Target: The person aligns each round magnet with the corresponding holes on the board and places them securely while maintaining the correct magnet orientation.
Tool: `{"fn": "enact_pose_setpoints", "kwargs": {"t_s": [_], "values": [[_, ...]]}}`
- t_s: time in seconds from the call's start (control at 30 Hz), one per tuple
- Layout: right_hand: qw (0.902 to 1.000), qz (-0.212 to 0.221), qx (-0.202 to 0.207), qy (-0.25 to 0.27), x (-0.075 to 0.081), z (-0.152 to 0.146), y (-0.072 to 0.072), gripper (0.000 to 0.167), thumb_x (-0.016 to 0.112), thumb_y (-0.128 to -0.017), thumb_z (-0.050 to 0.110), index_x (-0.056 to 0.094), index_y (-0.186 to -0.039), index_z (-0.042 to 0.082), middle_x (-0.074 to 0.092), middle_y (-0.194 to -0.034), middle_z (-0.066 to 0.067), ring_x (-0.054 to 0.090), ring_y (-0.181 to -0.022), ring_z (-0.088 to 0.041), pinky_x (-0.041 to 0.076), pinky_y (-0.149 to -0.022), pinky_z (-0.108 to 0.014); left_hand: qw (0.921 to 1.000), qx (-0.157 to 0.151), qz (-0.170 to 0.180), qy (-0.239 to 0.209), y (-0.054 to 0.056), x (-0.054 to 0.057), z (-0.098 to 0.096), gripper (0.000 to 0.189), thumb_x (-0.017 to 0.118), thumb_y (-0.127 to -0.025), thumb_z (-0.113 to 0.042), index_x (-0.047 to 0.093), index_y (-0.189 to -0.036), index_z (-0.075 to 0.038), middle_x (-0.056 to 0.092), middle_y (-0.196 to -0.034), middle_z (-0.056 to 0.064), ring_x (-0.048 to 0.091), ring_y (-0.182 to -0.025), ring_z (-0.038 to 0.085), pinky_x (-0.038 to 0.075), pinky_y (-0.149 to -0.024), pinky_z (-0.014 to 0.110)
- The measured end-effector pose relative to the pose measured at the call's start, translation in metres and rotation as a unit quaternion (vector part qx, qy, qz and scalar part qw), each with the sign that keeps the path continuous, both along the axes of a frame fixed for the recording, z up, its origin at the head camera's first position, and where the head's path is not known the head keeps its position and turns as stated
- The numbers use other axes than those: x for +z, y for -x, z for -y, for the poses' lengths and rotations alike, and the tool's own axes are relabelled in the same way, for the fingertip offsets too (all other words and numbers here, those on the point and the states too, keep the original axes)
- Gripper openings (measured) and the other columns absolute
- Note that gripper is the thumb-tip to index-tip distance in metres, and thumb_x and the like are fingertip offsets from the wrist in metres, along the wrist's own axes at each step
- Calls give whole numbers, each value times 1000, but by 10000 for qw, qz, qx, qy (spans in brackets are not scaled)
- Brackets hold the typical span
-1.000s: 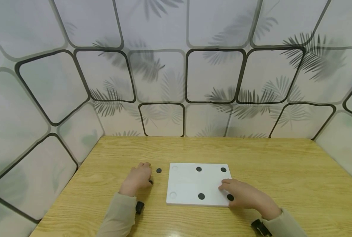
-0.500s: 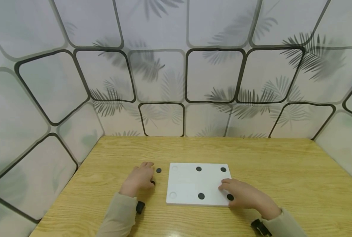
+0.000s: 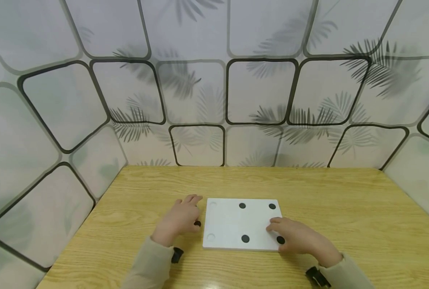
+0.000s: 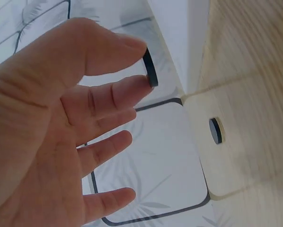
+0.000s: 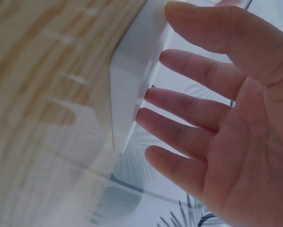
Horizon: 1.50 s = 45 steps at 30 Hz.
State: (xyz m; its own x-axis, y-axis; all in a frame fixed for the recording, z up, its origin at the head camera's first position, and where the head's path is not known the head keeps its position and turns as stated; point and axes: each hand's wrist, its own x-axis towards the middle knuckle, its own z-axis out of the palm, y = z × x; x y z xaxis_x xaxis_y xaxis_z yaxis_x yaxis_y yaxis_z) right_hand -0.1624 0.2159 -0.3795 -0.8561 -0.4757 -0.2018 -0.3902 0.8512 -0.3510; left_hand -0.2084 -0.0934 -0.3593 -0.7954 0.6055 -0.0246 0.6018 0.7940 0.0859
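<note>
Between thumb and index finger, my left hand (image 3: 178, 220) pinches a small black disc (image 4: 150, 67), held on edge just left of a white rectangular board (image 3: 225, 222). The other fingers of that hand are spread. A second loose disc (image 4: 216, 131) lies on the table beyond them; the left hand mostly hides it in the head view. My right hand (image 3: 302, 239) rests at the board's right side, its fingertips on the board and its fingers loosely extended. Several black discs sit on the board's middle and right, one of them (image 3: 280, 240) beside the right thumb.
Two round shallow recesses, a far one (image 3: 213, 204) and a near one (image 3: 210, 237), show at the board's left end. The wooden table (image 3: 326, 192) meets a patterned wall covering (image 3: 261, 92) at the back and sides.
My left hand has moved right with the pinched disc, closer to the board's left edge, and now covers most of the loose disc. The right hand and board stay in place.
</note>
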Motion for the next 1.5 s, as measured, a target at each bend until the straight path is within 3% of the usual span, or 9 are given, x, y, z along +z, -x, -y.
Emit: {"fn": "enact_pose_setpoints", "kwargs": {"t_s": [0.27,0.6,1.23,1.5], "values": [[10000,-67,72,11,-1,-1,2,43,73,-66,8,60,-107,2,49,-119,-16,45,-110,-35,35,-91,-47,9986,-260,-317,326,-8,0,-14,33,74,-70,-29,49,-52,-17,41,-131,11,32,-122,27,34,-88,53],[10000,2,-31,59,0,-1,1,44,74,-65,8,61,-106,3,50,-120,-16,44,-111,-34,35,-92,-47,9984,-274,-133,483,-12,-1,-24,35,72,-71,-20,45,-48,-15,39,-134,9,28,-125,26,30,-93,51],[9991,206,-357,-32,1,0,2,44,73,-65,6,61,-107,7,48,-123,-13,42,-114,-32,32,-94,-46,9964,-238,81,805,-15,-10,-36,35,74,-69,-20,47,-46,-15,38,-135,4,29,-125,22,30,-95,49],[9990,200,-375,-100,1,0,2,43,74,-66,7,61,-107,7,49,-122,-12,43,-114,-31,33,-94,-45,9946,-351,-116,974,-14,-14,-40,34,74,-69,-24,49,-47,-16,41,-132,4,31,-124,21,33,-93,48]]}}
